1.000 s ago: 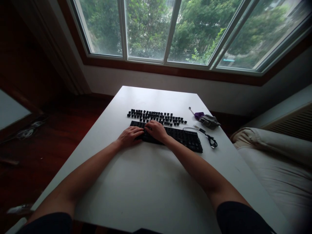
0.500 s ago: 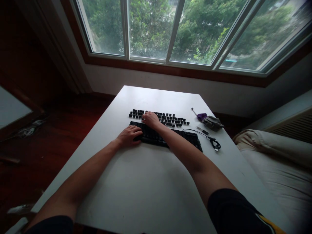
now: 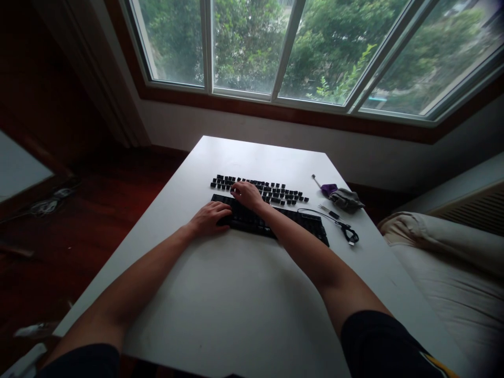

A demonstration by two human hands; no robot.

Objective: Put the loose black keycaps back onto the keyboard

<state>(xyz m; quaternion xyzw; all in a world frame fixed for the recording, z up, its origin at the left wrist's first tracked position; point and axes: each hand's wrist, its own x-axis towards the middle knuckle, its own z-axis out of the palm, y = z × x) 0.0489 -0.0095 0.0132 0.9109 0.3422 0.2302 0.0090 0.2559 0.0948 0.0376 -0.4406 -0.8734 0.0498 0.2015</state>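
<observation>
A black keyboard (image 3: 255, 220) lies across the white table, its middle partly covered by my right forearm. My left hand (image 3: 210, 216) grips its left end, fingers over the top and thumb along the front edge. Just beyond the keyboard, loose black keycaps (image 3: 277, 192) are laid out in rows. My right hand (image 3: 247, 194) is over the keyboard's back edge, beside the left part of these rows. Its fingers are curled and pinched together; whatever may be between the fingertips is too small to make out.
On the table's right side lie a coiled black cable (image 3: 348, 234), a small tool (image 3: 334, 214), a grey and purple cloth pouch (image 3: 346, 199) and a thin brush-like stick (image 3: 315, 180). A cushioned seat (image 3: 429, 262) stands to the right, and windows (image 3: 244, 47) are behind the table.
The whole view has shifted slightly. My right hand has stayed almost in place with its fingers a little more curled. My left hand still grips the keyboard's left end.
</observation>
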